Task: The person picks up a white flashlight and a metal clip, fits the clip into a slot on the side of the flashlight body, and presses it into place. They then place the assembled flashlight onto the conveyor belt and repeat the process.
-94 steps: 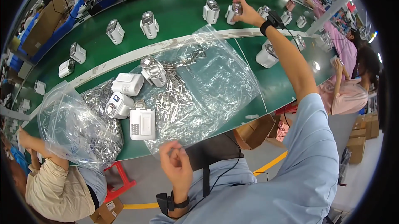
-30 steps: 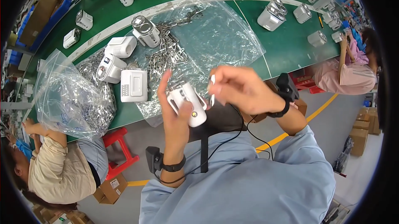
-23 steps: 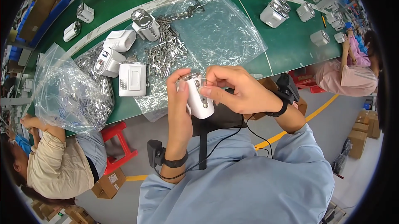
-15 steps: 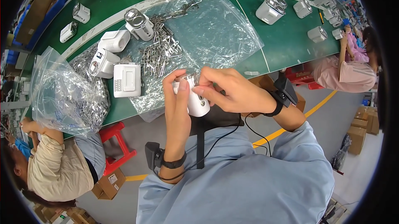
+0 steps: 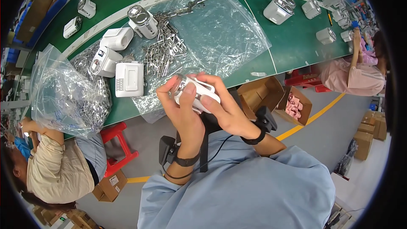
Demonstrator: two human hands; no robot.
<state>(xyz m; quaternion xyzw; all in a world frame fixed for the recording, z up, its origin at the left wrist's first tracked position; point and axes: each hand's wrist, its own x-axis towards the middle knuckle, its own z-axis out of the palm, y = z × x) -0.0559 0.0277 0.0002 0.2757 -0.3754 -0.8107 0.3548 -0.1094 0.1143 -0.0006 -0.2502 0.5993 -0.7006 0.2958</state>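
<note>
Over the near edge of the green table, both my hands hold a white device [image 5: 205, 88] with a shiny silver end, tilted on its side. My left hand [image 5: 186, 116] grips the silver end, its thumb across the front. My right hand [image 5: 224, 109] is closed round the white body, thumb on the lower face. Fingers cover part of the device. Beyond them, loose metal clips [image 5: 164, 55] lie heaped on a flat clear plastic bag [image 5: 220, 29]. Left of the heap rest similar devices: one lying face down [image 5: 129, 79], one on its side [image 5: 116, 39], one tilted [image 5: 104, 61] and one silver-topped [image 5: 143, 22].
A clear bag full of clips [image 5: 85, 106] bulges at the table's left edge. More devices [image 5: 280, 7] stand across the green table [image 5: 254, 59]. Open cardboard boxes [image 5: 259, 95] sit below at right. Red stools [image 5: 121, 146] and co-workers [image 5: 59, 169] flank me.
The device has been tipped from upright to sideways. My right hand has gone from pinching at its silver end to gripping its body; my left hand has shifted with the silver end.
</note>
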